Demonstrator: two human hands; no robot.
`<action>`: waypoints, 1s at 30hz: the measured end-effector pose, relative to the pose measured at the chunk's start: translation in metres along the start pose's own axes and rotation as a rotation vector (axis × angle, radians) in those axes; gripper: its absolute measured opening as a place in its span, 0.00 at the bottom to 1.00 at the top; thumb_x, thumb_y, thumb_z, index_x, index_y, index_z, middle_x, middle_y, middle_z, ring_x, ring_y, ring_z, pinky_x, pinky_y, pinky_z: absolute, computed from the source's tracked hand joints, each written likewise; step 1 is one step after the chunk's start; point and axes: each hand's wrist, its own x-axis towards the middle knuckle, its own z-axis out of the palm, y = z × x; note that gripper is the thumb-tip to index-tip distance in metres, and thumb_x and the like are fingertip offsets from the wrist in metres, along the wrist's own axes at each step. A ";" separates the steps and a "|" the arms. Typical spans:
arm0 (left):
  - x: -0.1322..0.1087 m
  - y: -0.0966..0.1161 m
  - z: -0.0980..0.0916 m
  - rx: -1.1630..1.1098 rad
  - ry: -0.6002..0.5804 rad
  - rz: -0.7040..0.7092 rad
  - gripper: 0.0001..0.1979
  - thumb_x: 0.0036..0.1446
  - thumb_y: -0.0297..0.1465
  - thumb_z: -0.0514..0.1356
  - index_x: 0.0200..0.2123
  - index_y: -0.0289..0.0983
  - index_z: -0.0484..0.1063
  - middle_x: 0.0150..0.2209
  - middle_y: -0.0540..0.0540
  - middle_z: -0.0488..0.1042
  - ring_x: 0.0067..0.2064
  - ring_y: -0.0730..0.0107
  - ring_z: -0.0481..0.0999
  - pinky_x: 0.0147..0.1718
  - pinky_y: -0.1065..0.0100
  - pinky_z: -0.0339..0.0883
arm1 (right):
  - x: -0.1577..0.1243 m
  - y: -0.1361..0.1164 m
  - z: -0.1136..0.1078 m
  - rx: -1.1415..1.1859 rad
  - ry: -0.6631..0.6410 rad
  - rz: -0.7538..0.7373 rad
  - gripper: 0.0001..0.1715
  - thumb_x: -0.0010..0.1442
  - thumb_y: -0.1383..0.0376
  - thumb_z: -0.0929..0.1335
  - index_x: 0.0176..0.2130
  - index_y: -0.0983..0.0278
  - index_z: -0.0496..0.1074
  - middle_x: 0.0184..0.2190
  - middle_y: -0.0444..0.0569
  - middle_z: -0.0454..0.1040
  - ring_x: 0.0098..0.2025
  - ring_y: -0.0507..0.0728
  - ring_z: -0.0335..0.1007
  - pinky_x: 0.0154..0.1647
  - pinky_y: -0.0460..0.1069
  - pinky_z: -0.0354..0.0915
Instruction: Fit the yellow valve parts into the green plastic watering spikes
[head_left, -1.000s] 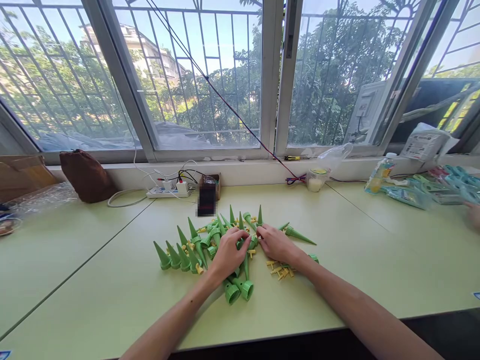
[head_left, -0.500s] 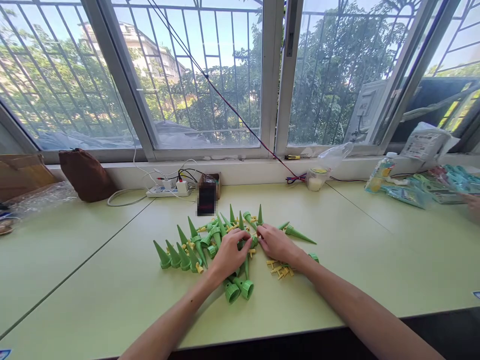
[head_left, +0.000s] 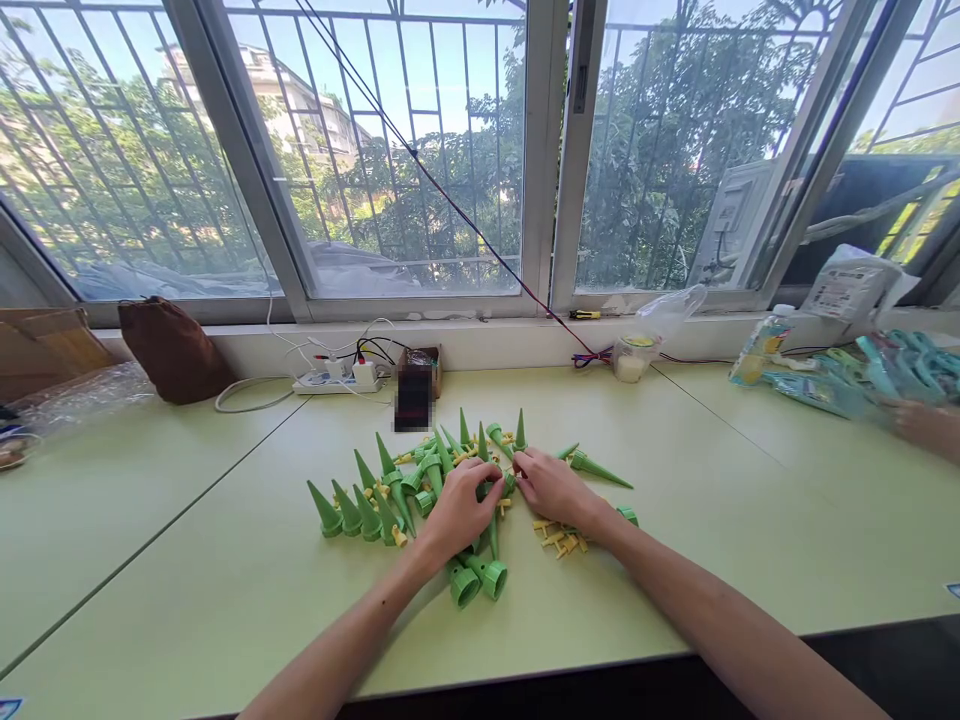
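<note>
Green cone-shaped spikes cover the middle of the table, some upright in a row on the left, others lying with small yellow pieces among them. My left hand is closed over the pile, fingertips at a green spike's cap. Close by on the right, my right hand has its fingers pinched beside that cap; what is between them is too small to name. Several yellow T-shaped pieces lie under my right wrist. Two green caps face me in front.
At the back stand a power strip, a small box with a dark blurred object and a plastic cup. A bottle and bagged items are at right, beside another person's hand.
The other person's hand at the far right has moved left and down, and the bagged items beside it have shifted. My two hands look the same.
</note>
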 end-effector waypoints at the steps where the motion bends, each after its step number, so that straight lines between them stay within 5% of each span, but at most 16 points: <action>1: 0.000 0.000 0.000 0.001 0.001 0.000 0.09 0.61 0.31 0.55 0.30 0.38 0.73 0.31 0.46 0.74 0.35 0.65 0.72 0.36 0.64 0.66 | 0.000 0.000 0.000 0.003 -0.002 0.002 0.07 0.67 0.66 0.60 0.42 0.65 0.66 0.42 0.54 0.71 0.39 0.57 0.71 0.36 0.49 0.60; 30: -0.001 0.007 -0.004 0.015 -0.101 0.046 0.07 0.61 0.30 0.56 0.36 0.39 0.74 0.35 0.45 0.75 0.39 0.62 0.73 0.40 0.64 0.66 | -0.002 0.005 -0.004 0.046 -0.029 -0.029 0.07 0.65 0.68 0.61 0.43 0.65 0.67 0.41 0.53 0.73 0.41 0.59 0.70 0.39 0.49 0.59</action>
